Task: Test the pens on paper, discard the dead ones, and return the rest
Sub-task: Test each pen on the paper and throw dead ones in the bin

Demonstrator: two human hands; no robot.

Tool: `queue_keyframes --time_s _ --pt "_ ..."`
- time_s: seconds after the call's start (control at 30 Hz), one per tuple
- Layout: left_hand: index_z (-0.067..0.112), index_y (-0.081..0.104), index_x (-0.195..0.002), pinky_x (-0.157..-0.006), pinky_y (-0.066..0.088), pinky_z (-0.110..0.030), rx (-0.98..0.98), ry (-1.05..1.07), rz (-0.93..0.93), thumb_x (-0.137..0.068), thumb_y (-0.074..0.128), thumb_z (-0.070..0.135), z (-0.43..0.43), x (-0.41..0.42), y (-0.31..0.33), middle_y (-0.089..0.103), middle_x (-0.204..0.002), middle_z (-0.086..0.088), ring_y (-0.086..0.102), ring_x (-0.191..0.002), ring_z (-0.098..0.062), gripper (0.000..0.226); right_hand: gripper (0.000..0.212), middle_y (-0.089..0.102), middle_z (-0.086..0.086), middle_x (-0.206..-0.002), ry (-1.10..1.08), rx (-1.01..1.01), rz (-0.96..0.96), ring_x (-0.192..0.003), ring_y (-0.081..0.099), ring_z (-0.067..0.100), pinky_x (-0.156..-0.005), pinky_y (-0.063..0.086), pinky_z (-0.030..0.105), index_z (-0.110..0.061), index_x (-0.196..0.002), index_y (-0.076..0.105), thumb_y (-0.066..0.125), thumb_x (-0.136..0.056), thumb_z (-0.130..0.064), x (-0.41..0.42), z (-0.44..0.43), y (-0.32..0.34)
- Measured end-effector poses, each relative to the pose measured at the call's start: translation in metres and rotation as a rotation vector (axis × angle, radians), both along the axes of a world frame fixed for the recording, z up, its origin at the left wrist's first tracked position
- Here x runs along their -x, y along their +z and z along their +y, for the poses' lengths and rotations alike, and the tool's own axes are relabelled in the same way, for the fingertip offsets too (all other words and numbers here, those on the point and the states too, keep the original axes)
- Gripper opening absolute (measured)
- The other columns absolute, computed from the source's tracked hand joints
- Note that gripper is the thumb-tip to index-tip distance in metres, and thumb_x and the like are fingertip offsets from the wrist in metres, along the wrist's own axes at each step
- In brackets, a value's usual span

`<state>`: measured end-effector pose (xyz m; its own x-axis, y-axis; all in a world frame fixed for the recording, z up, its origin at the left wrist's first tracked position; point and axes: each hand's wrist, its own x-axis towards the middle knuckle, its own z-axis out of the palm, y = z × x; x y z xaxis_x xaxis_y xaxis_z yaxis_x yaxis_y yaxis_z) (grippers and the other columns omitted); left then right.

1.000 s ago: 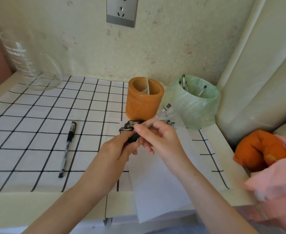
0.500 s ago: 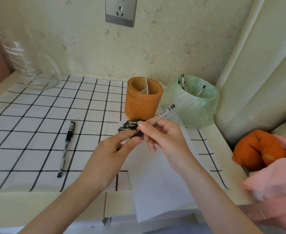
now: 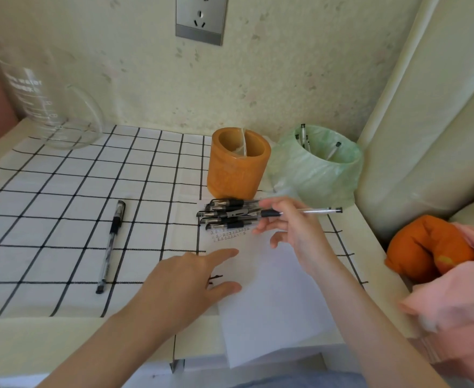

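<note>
In the head view, the held pen (image 3: 314, 211) lay nearly level above the far edge of the paper (image 3: 272, 298). Its long axis ran left to right, and its clear barrel end pointed towards the green-lined bin (image 3: 316, 169), which already had several pens in it. The right hand (image 3: 291, 228) pinched this pen by its black grip between thumb and fingertips, with the remaining fingers loosely curled; the writing tip was hidden behind them. That hand was the nearer one to both the bin and the orange holder (image 3: 238, 163), which stood just behind the pile of pens (image 3: 227, 215) and the scribbled test marks (image 3: 227, 233). The left hand (image 3: 185, 281) lay flat with its fingers spread, pressing the paper's left edge and grasping nothing. A lone pen (image 3: 111, 245) lay well to the left on the checked cloth (image 3: 48, 205).
</note>
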<state>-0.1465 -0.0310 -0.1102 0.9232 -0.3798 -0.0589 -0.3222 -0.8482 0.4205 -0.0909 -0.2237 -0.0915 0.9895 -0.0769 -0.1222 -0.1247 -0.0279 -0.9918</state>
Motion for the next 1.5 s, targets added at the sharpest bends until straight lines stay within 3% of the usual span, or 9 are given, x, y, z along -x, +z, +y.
queue_keyframes --time_s 0.2,0.3,0.4,0.53,0.6,0.73,1.0,1.3,1.5 --pt "0.055 0.015 -0.137 -0.065 0.034 -0.023 -0.095 -0.024 0.039 -0.084 0.041 0.064 0.001 0.0 -0.007 0.039 -0.069 0.008 0.057 -0.086 -0.013 0.06 0.032 0.052 0.007 -0.045 -0.1 0.188 -0.094 -0.038 0.043 0.014 -0.041 0.034 0.02 0.0 -0.065 0.061 0.072 -0.082 -0.024 -0.01 0.007 -0.03" --pt "0.055 0.016 -0.137 -0.067 0.036 -0.022 -0.076 -0.025 0.03 -0.085 0.042 0.063 0.002 -0.001 -0.009 0.042 -0.074 0.007 0.057 -0.09 -0.013 0.059 0.033 0.047 -0.008 -0.039 -0.17 0.214 -0.167 -0.039 0.039 0.005 -0.044 0.031 0.017 -0.007 -0.056 0.06 0.071 -0.084 -0.021 -0.015 0.009 -0.038" --pt "0.054 0.016 -0.138 -0.066 0.036 -0.022 -0.068 -0.034 0.023 -0.085 0.043 0.062 0.002 -0.001 -0.008 0.041 -0.072 0.008 0.051 -0.08 -0.012 0.06 0.031 0.048 -0.011 -0.039 -0.205 0.231 -0.21 -0.041 0.041 0.001 -0.047 0.03 0.011 -0.002 -0.058 0.06 0.065 -0.087 -0.012 -0.017 0.01 -0.044" --pt "0.054 0.017 -0.138 -0.067 0.035 -0.022 -0.053 -0.042 0.022 -0.085 0.044 0.061 0.002 -0.002 -0.009 0.04 -0.074 0.009 0.053 -0.082 -0.012 0.059 0.032 0.049 0.011 -0.054 -0.214 0.301 -0.263 -0.053 0.04 0.009 -0.051 0.032 0.016 0.009 -0.059 0.052 0.061 -0.086 -0.006 -0.018 0.012 -0.049" --pt "0.054 0.017 -0.138 -0.069 0.036 -0.021 -0.048 -0.033 0.02 -0.085 0.044 0.061 0.002 -0.002 -0.01 0.043 -0.078 0.008 0.056 -0.091 -0.013 0.059 0.035 0.046 0.008 -0.053 -0.21 0.301 -0.268 -0.052 0.038 0.01 -0.051 0.032 0.018 0.002 -0.054 0.049 0.061 -0.086 -0.006 -0.018 0.011 -0.05" --pt "0.055 0.017 -0.137 -0.067 0.035 -0.022 -0.054 -0.03 0.018 -0.085 0.044 0.061 0.001 -0.001 -0.009 0.043 -0.077 0.008 0.055 -0.088 -0.013 0.059 0.041 0.043 0.0 -0.049 -0.202 0.315 -0.269 -0.053 0.038 0.009 -0.052 0.031 0.02 -0.014 -0.049 0.043 0.061 -0.086 -0.006 -0.018 0.011 -0.051" --pt "0.054 0.017 -0.137 -0.064 0.034 -0.022 -0.055 -0.027 0.016 -0.086 0.044 0.06 0.002 -0.002 -0.01 0.043 -0.074 0.009 0.045 -0.075 -0.01 0.059 0.034 0.047 0.016 -0.058 -0.201 0.314 -0.27 -0.057 0.04 0.015 -0.051 0.031 0.021 -0.008 -0.054 0.045 0.059 -0.085 -0.004 -0.018 0.011 -0.052" --pt "0.054 0.018 -0.138 -0.064 0.034 -0.022 -0.054 -0.024 0.018 -0.086 0.044 0.06 0.002 -0.002 -0.009 0.044 -0.077 0.009 0.045 -0.074 -0.01 0.058 0.039 0.039 0.004 -0.051 -0.193 0.328 -0.246 -0.052 0.034 0.012 -0.047 0.027 0.018 -0.014 -0.05 0.04 0.06 -0.082 -0.002 -0.017 0.011 -0.05" --pt "0.054 0.017 -0.137 -0.065 0.035 -0.022 -0.055 -0.016 0.018 -0.085 0.044 0.061 0.003 -0.002 -0.011 0.048 -0.081 0.008 0.045 -0.076 -0.011 0.059 0.033 0.048 0.025 -0.058 -0.196 0.328 -0.247 -0.057 0.04 0.017 -0.055 0.031 0.028 -0.006 -0.052 0.046 0.059 -0.082 -0.004 -0.017 0.012 -0.051"
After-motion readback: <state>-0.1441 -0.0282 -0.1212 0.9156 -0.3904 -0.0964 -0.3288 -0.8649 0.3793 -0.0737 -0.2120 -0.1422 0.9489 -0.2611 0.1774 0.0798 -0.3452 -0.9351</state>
